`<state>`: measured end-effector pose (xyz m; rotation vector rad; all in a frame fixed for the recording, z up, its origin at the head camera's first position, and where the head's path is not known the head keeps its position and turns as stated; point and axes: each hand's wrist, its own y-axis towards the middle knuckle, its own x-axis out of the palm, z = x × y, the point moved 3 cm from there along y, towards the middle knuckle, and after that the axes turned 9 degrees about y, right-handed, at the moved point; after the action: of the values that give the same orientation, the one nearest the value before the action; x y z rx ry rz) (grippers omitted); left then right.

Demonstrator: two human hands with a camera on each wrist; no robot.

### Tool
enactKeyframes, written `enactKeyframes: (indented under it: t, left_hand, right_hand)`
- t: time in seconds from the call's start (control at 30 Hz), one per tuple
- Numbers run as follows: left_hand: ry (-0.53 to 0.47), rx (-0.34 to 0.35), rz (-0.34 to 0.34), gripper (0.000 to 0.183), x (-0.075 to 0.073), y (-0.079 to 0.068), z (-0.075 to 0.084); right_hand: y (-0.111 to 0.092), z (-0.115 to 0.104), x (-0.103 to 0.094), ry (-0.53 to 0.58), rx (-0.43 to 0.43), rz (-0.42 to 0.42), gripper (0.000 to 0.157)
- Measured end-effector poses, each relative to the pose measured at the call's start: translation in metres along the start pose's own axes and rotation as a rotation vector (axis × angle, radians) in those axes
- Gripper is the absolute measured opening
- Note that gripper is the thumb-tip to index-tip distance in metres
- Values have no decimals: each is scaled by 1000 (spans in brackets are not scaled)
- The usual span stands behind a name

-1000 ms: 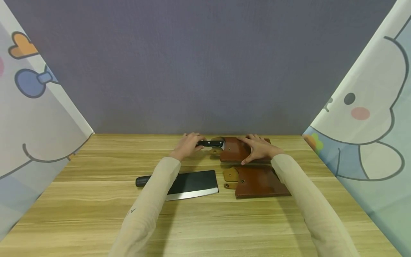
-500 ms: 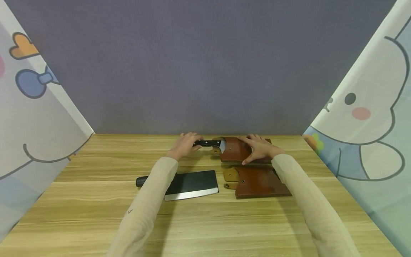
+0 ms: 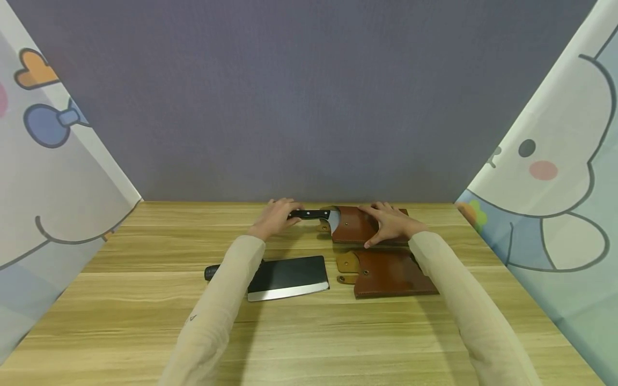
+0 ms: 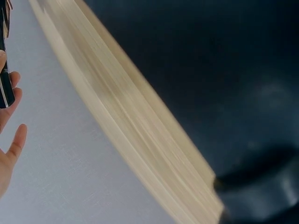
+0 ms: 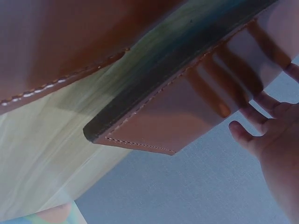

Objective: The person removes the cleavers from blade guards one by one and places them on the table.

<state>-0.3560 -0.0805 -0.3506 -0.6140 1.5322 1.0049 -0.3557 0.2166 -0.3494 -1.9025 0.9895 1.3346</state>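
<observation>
My left hand [image 3: 276, 217] grips the end of a black riveted knife handle [image 3: 311, 214] near the table's back edge. In the left wrist view this handle [image 4: 5, 86] shows at the left edge. A sliver of its pale blade [image 3: 334, 221] shows at the mouth of a brown leather sheath [image 3: 348, 229]; the rest is hidden inside. My right hand [image 3: 390, 222] grips across that sheath, thumb at the near edge and fingers at the far one. Dark finger reflections show on the leather [image 5: 173, 116] in the right wrist view.
A black cleaver [image 3: 292, 274] with a silver edge lies nearer the front, partly behind my left sleeve [image 3: 217, 308]. Beside it is a second brown sheath [image 3: 391, 273] with tan snap straps, partly behind my right sleeve. A grey wall [image 3: 299, 107] borders the table's back.
My left hand has moved slightly left with the knife handle, and a little more of the blade shows at the sheath mouth. My right hand and the sheath have barely shifted.
</observation>
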Motion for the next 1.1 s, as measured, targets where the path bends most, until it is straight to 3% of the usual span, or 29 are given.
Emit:
enactKeyframes:
  t: [1.1]
  left_hand:
    - [-30,23,47,31,-4,-9,-15]
  right_hand:
    - [-2,1,-1,-18,-2,-25,109]
